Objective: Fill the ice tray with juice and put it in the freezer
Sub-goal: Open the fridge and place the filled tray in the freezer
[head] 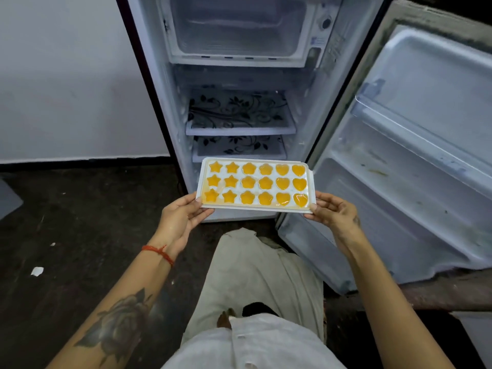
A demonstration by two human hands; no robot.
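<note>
The ice tray [256, 206] is held level in front of the open fridge, apparently so that the juice is not spilled. It is gripped at its two short ends: the left hand [183, 218] is clamped on the left edge and the right hand [336, 214] on the right edge, thumbs on top of the rim. Eighteen moulds are counted, in three rows of six: six stars, six flowers, six hearts. All are seen filled with orange juice [249, 197], and some juice is pooled on the tray face at the near left corner. Filling is judged complete; placing is not yet done. Two patterned shelves [241, 130] are noted beyond the tray. Above them, the freezer compartment [239, 30] is seen open and well apart from the tray. The door [426, 129] is swung open to the right.
</note>
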